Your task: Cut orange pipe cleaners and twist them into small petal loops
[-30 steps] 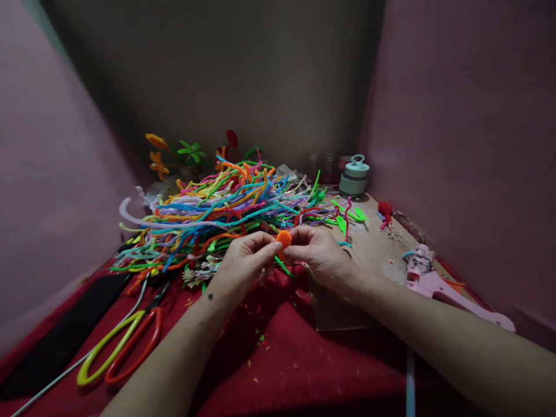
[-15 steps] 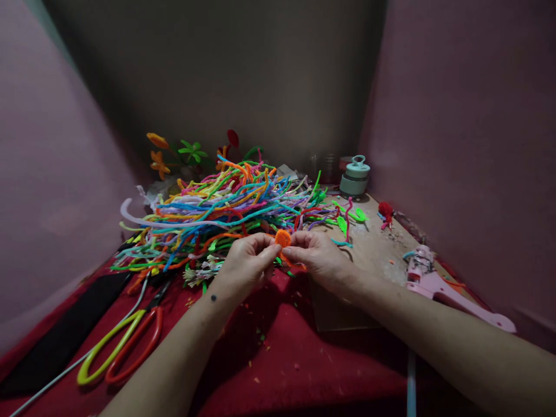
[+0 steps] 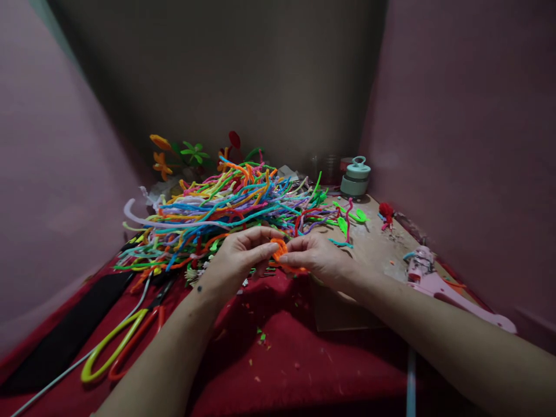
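The worktop (image 3: 304, 365), under red cloth, carries a broad heap of fuzzy coloured stems (image 3: 217, 208). A brown board (image 3: 369, 231) reaches out from the heap's right side, and a long black strip (image 3: 69, 330) lies at its near left. Well to the right of the heap rests a pink glue gun (image 3: 452, 295); scissors (image 3: 139, 317) with yellow and red handles lie near left of it. The left hand (image 3: 243, 252) and right hand (image 3: 319, 255) meet just in front of the heap, fingers closed in a pinch on either side of a small orange fuzzy piece (image 3: 278, 248). A lidded container (image 3: 355, 184) stands off the heap's far right. The orange piece looks coiled, with a loose strand running under the right fingers. This seems to be a bending or coiling step; a further turn would call for one hand steadying the coil while the other guides the strand. Smallest are scraps (image 3: 261, 336) on the near side of the heap
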Demonstrator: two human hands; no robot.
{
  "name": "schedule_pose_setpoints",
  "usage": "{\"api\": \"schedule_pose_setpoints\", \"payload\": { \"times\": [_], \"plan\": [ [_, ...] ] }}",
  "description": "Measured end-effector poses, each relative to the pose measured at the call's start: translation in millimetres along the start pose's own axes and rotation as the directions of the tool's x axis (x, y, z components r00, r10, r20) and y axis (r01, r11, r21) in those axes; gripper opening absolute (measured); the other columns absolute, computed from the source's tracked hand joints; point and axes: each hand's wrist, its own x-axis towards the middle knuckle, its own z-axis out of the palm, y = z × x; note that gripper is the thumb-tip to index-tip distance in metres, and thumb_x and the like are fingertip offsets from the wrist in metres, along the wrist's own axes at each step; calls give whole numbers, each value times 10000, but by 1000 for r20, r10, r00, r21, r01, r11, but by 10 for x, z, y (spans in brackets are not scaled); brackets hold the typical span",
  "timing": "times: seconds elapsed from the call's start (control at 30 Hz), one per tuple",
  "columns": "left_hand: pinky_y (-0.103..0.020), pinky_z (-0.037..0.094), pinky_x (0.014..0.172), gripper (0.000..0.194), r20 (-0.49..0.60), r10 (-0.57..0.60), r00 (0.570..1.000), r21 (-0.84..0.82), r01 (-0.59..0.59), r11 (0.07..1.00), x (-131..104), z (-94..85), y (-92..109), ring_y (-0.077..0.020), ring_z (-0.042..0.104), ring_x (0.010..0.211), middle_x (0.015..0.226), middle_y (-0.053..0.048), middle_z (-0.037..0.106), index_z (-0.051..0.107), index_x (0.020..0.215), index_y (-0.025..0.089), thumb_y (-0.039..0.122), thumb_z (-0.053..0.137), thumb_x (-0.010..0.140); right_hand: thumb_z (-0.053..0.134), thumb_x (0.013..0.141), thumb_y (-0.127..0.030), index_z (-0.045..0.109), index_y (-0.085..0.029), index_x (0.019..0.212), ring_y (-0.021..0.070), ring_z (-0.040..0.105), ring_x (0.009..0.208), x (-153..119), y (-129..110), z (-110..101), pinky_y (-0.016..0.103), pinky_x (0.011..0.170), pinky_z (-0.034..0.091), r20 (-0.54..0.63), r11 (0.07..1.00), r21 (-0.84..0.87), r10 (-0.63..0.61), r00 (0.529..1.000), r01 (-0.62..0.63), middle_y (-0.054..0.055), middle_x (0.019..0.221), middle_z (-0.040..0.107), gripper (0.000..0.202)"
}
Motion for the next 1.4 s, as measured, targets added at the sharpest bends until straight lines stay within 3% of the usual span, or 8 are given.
{"api": "schedule_pose_setpoints", "payload": {
  "times": [0.2, 0.33, 0.5, 0.8, 1.03, 1.2, 1.4],
  "plan": [
    [-157, 237, 359, 191, 39, -70, 997, 150, 64, 987, -21, -17, 38, -46, 354, 370, 453, 60, 456, 591, 786, 166, 355, 579, 759, 624, 656, -251, 564, -142, 571, 56, 371, 448, -30, -5, 3, 222, 456, 241, 41, 995, -78, 64, 997, -60, -35, 505, 497, 150],
    [-158, 236, 380, 180, 72, -49, 996, 242, 30, 970, -30, -22, 55, -43, 331, 394, 461, 62, 429, 562, 704, 156, 326, 555, 764, 620, 659, -250, 541, -142, 556, 70, 418, 449, -43, -18, 27, 227, 458, 252, 60, 988, -120, 101, 993, -93, -20, 500, 519, 169],
    [-154, 251, 382, 166, 70, -4, 998, 291, -17, 957, -31, -9, 45, -45, 339, 411, 473, 62, 424, 549, 697, 156, 305, 539, 768, 628, 657, -259, 547, -141, 551, 61, 374, 433, -41, -23, 28, 233, 456, 239, 47, 988, -126, 97, 994, -90, -26, 485, 498, 178],
    [-154, 259, 357, 154, -31, -37, 999, 145, 41, 989, -17, 42, 41, -44, 383, 375, 494, 52, 490, 561, 727, 157, 307, 589, 741, 633, 675, -292, 605, -138, 584, 61, 371, 447, -23, 34, -15, 229, 475, 292, 127, 996, 31, 82, 988, -86, -32, 499, 480, 181],
    [-155, 316, 371, 218, 153, -70, 986, 23, 67, 997, -11, -56, -3, -54, 443, 405, 575, 31, 562, 593, 874, 171, 303, 644, 709, 634, 667, -277, 617, -146, 577, 87, 439, 502, -16, 12, -37, 235, 508, 332, 97, 999, 11, 45, 994, -47, -13, 524, 529, 160],
    [-156, 331, 338, 148, 42, -32, 999, 9, 32, 999, -22, 20, 0, -66, 464, 378, 515, 41, 545, 571, 751, 165, 279, 651, 699, 656, 650, -285, 624, -139, 571, 85, 448, 498, -15, -2, -51, 241, 526, 344, 137, 998, 55, 31, 990, -38, -14, 519, 538, 169],
    [-164, 313, 348, 136, -148, 37, 988, 100, -22, 995, -45, 180, -21, -61, 430, 363, 468, 52, 505, 556, 688, 162, 264, 646, 683, 710, 599, -307, 614, -126, 564, 56, 390, 436, -4, 37, -58, 224, 461, 281, 106, 989, 91, 106, 989, -116, -35, 478, 500, 207]
  ]
}}
